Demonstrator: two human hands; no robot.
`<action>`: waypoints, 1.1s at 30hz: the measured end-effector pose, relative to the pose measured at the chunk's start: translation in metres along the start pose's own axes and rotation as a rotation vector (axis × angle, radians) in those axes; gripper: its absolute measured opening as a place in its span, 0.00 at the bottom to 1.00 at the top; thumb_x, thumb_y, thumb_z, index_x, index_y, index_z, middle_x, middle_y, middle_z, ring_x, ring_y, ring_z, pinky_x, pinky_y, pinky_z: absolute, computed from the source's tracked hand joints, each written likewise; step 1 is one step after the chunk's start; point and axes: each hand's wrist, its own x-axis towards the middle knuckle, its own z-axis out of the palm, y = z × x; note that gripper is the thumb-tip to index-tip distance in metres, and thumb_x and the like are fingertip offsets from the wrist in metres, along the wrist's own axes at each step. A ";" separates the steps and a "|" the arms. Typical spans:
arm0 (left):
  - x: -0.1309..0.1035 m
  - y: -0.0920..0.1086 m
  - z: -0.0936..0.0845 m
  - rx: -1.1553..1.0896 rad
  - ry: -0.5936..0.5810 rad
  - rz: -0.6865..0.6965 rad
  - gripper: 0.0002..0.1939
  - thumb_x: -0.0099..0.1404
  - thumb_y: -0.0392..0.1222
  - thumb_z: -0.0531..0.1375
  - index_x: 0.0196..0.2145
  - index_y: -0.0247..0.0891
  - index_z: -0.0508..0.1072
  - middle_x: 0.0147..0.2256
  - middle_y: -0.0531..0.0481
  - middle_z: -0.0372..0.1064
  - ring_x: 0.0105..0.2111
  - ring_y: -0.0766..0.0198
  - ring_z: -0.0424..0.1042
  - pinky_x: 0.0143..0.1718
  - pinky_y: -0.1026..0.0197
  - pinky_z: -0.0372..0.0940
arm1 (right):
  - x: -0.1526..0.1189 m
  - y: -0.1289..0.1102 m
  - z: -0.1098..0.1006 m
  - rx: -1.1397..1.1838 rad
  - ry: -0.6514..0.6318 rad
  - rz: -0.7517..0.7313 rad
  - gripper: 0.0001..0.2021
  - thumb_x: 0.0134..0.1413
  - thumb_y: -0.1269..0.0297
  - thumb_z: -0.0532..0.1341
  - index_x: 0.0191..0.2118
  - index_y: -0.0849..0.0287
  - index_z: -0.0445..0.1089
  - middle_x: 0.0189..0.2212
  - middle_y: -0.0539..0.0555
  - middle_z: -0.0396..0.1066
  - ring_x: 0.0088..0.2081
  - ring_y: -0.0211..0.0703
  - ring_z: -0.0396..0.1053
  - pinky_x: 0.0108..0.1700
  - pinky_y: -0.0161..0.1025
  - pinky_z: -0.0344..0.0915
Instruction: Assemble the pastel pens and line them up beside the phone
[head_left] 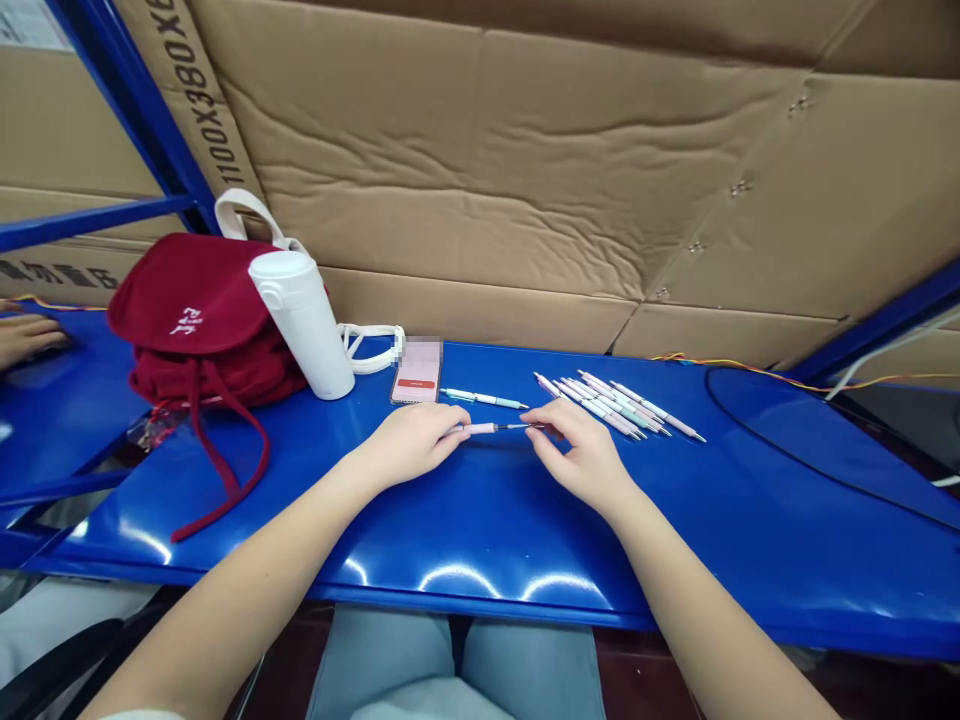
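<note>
Pinched in my left hand (pixel 409 440) is a pink pen (pixel 481 429), held level above the blue table (pixel 480 530). Its thin dark and silvery inner end sticks out to the right. My right hand (pixel 577 450) closes thumb and fingers on that thin end; whether a small tip piece is between them I cannot tell. Just beyond my hands lies a light blue and white pen (pixel 484 399). To the right of it, several pink, white and green pens (pixel 619 405) rest in a loose pile.
A pink-screened phone (pixel 417 370) lies behind my left hand. Left of it stand a white bottle (pixel 304 325) and a red bag (pixel 202 320). A black cable (pixel 787 448) curves across the right side. Cardboard (pixel 480 180) walls the back. Another person's hand (pixel 30 335) rests far left.
</note>
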 end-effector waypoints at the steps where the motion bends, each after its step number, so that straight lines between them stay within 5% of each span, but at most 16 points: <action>1: 0.000 -0.001 0.000 0.005 0.001 0.002 0.13 0.69 0.46 0.47 0.43 0.41 0.68 0.39 0.50 0.72 0.38 0.61 0.71 0.38 0.62 0.63 | 0.000 0.000 0.000 0.001 -0.016 0.003 0.06 0.55 0.70 0.56 0.37 0.57 0.69 0.31 0.54 0.70 0.33 0.42 0.68 0.34 0.40 0.66; 9: 0.000 0.002 -0.003 -0.002 0.022 -0.009 0.12 0.69 0.45 0.48 0.42 0.41 0.68 0.38 0.50 0.72 0.36 0.62 0.71 0.36 0.63 0.63 | 0.002 -0.005 -0.010 0.005 0.043 0.051 0.05 0.53 0.69 0.57 0.36 0.56 0.68 0.29 0.52 0.69 0.29 0.40 0.66 0.32 0.39 0.65; 14: 0.000 -0.005 -0.003 0.093 0.036 -0.052 0.11 0.68 0.44 0.49 0.39 0.40 0.69 0.36 0.50 0.72 0.35 0.61 0.71 0.34 0.62 0.63 | 0.001 0.002 -0.005 0.060 0.041 0.203 0.04 0.54 0.66 0.57 0.36 0.55 0.68 0.31 0.53 0.72 0.31 0.42 0.69 0.34 0.41 0.68; 19: 0.003 -0.019 0.009 0.172 -0.010 -0.046 0.10 0.67 0.43 0.51 0.36 0.39 0.71 0.36 0.49 0.71 0.37 0.60 0.70 0.36 0.61 0.63 | -0.003 0.006 0.018 0.021 -0.297 0.120 0.06 0.57 0.66 0.55 0.37 0.56 0.69 0.34 0.55 0.72 0.36 0.44 0.69 0.39 0.43 0.67; 22: 0.005 -0.023 0.014 0.181 0.012 -0.009 0.11 0.66 0.44 0.52 0.39 0.38 0.72 0.38 0.47 0.70 0.41 0.58 0.68 0.40 0.59 0.63 | -0.004 0.004 0.028 -0.018 -0.368 0.065 0.06 0.57 0.68 0.55 0.37 0.58 0.69 0.34 0.56 0.71 0.39 0.45 0.68 0.44 0.45 0.65; 26: 0.005 -0.014 0.014 0.117 0.095 0.016 0.15 0.64 0.49 0.56 0.44 0.38 0.71 0.41 0.45 0.68 0.43 0.56 0.65 0.44 0.56 0.61 | -0.004 -0.001 0.034 0.052 -0.320 0.127 0.05 0.57 0.70 0.56 0.38 0.59 0.68 0.32 0.54 0.70 0.35 0.43 0.68 0.39 0.42 0.66; 33: 0.009 0.008 0.023 -0.109 0.068 0.133 0.08 0.66 0.41 0.54 0.35 0.38 0.72 0.34 0.49 0.69 0.37 0.61 0.64 0.41 0.59 0.61 | -0.004 -0.007 0.036 0.178 -0.253 0.172 0.04 0.55 0.69 0.55 0.36 0.57 0.66 0.29 0.51 0.68 0.30 0.39 0.66 0.32 0.37 0.65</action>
